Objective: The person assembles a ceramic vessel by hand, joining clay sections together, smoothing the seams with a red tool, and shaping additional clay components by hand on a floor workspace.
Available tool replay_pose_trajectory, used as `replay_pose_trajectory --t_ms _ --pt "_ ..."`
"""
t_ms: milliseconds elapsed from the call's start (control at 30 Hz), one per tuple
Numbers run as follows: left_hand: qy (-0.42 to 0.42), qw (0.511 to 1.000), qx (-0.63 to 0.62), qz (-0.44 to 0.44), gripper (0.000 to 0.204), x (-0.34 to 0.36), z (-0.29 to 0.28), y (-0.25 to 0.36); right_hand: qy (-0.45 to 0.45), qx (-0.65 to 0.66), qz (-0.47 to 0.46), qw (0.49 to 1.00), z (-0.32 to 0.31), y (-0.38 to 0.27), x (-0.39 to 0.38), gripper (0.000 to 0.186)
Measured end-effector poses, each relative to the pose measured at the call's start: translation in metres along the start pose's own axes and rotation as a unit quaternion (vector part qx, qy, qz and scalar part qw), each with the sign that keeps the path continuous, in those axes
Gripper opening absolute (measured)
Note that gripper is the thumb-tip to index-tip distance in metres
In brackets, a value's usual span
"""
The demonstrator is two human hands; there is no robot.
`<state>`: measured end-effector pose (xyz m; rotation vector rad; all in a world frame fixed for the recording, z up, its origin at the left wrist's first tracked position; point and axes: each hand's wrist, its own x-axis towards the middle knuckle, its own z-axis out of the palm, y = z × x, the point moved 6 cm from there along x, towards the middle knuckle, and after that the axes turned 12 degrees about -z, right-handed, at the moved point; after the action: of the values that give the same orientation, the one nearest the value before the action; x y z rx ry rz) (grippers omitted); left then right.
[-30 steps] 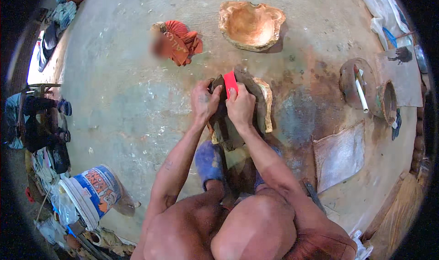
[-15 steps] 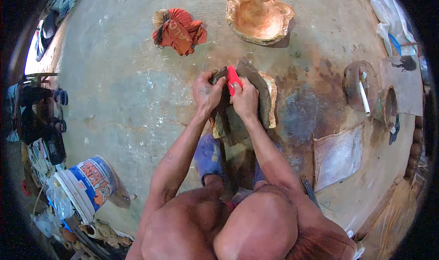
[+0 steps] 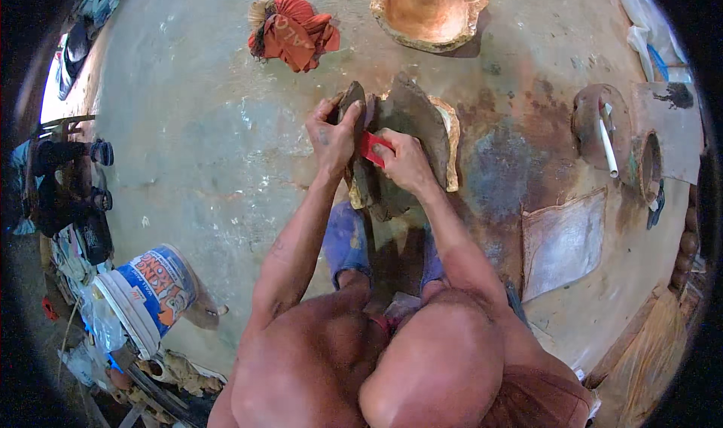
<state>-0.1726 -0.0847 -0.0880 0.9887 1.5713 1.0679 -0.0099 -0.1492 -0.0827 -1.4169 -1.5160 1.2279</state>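
A dark grey-brown clay slab (image 3: 410, 115) lies in front of my feet, over a cream-and-brown mould-like piece (image 3: 453, 153) whose rough edge shows along the right side. My left hand (image 3: 331, 140) pinches a raised dark clay flap (image 3: 351, 97) between thumb and fingers at the slab's left. In my right hand (image 3: 409, 163) is a flat red scraper (image 3: 369, 148), held between thumb and fingers. Its edge is at the inner side of the lifted flap, by the gap between the two clay parts. Whether the flap joins the slab lower down is hard to see.
Ahead lie a bundled red cloth (image 3: 295, 36) and a hollow orange-brown mould (image 3: 429, 14). To the right are a round board with a white tube (image 3: 607, 146), a ring-shaped piece (image 3: 646, 168) and a pale square sheet (image 3: 565, 243). A white-and-blue bucket (image 3: 151, 292) stands left.
The red scraper has turned from nearly upright to a more sideways slant and moved lower along the clay. My left hand's flap stands farther from the slab, showing more of its face.
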Motion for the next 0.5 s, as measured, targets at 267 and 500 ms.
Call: replay_pose_trajectory --t_ms 267,500 --pt "-0.045 0.981 -0.168 -0.083 0.026 0.000 -0.011 0.002 -0.061 -0.037 -0.028 0.997 -0.001 -0.008 -0.014 0.017" --pt "-0.050 0.967 -0.220 -0.117 0.023 0.001 -0.013 0.001 -0.121 -0.039 -0.030 0.991 -0.009 -0.019 -0.050 0.020"
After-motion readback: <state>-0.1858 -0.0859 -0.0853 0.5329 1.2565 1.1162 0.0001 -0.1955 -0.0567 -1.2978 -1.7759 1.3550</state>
